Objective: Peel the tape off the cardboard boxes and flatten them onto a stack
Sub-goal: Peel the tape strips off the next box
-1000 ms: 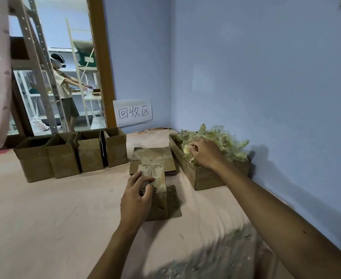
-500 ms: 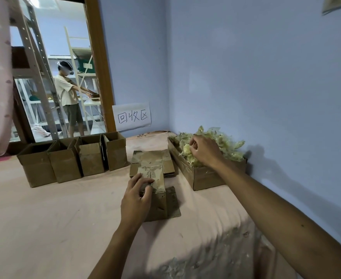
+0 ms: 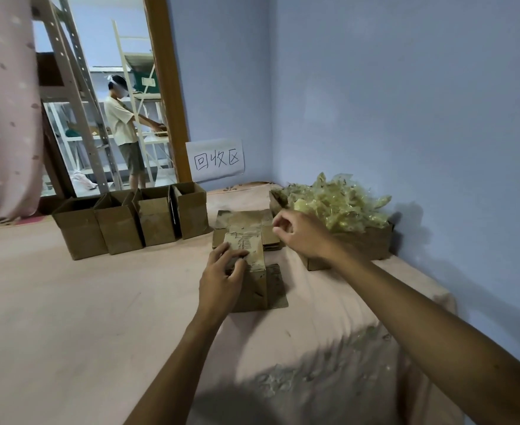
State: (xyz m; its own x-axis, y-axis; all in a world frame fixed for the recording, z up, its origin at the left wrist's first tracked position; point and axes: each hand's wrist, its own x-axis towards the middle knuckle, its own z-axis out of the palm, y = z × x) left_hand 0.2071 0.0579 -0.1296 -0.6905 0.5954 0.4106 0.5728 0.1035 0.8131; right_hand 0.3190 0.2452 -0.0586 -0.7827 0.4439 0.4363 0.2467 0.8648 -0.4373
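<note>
Cardboard box (image 3: 258, 280) stands on the pink cloth-covered counter (image 3: 83, 302), near the middle of my view, with its top flaps folded down and a side flap lying out flat at its 3 o'clock. My left hand (image 3: 221, 277) comes in from 6 o'clock and grips the box's top left edge, fingers bent over the top flap and thumb against it. My right hand (image 3: 301, 234) hovers at 1 o'clock from the box, above the right edge of the stack of flattened boxes (image 3: 243, 220). Its fingers are curled with thumb and forefinger close together, and I cannot tell whether they pinch anything. The stack lies flat on the counter just beyond the box, at 12 o'clock. At 2 o'clock, against the blue wall (image 3: 406, 102), an open carton (image 3: 360, 243) is heaped with crumpled yellowish tape (image 3: 338, 204). At 10 o'clock, four open upright boxes (image 3: 129, 222) stand side by side in a row. Behind them a paper sign (image 3: 215, 161) with handwritten characters leans on the wall beside a doorway, where a person (image 3: 123, 127) stands at some shelving.
</note>
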